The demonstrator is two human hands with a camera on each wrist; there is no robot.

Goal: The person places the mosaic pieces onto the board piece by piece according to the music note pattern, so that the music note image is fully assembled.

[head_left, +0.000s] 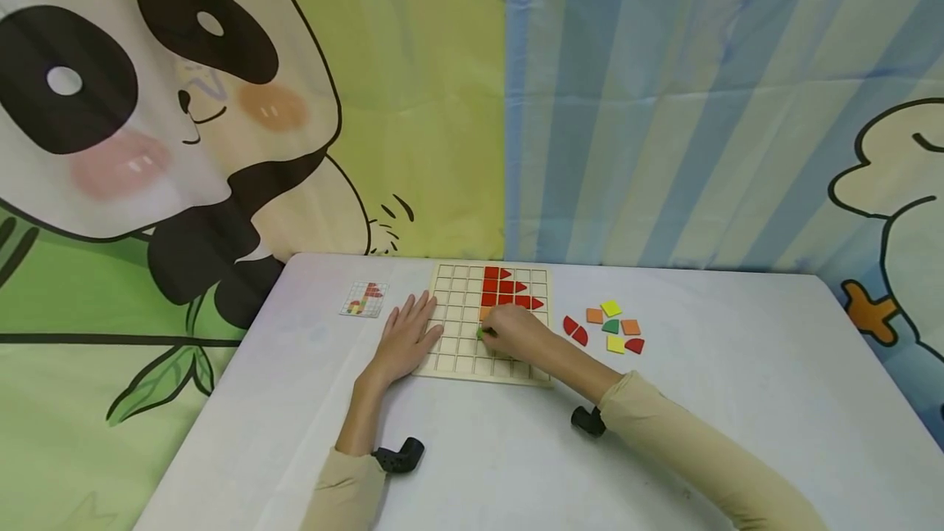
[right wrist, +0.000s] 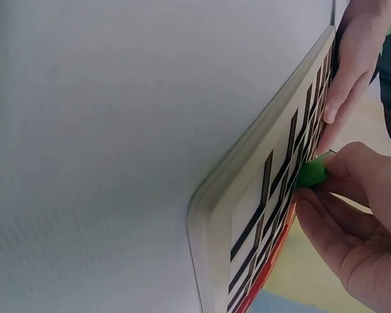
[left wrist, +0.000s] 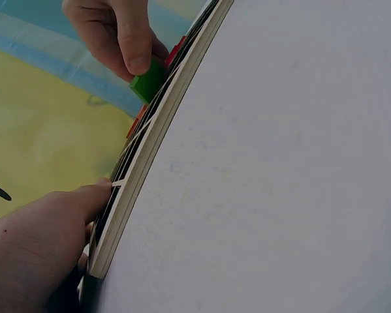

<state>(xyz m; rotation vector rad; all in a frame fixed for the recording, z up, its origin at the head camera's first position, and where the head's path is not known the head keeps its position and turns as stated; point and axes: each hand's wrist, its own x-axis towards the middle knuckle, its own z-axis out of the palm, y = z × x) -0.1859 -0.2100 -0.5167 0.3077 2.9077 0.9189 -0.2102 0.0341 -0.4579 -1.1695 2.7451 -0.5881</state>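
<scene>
A wooden grid board lies on the white table, with red squares and pointed red pieces in its upper right cells. Just below them an orange square shows partly behind my right hand. That hand pinches a green piece between thumb and fingers, low over the board; its full outline is hidden. My left hand lies flat with its fingers straight, touching the left edge of the board. In the left wrist view the green piece is tilted against the grid.
Loose red quarter-round pieces, yellow squares, orange squares and a green piece lie right of the board. A small pattern card lies to its left. A printed curtain hangs behind the table.
</scene>
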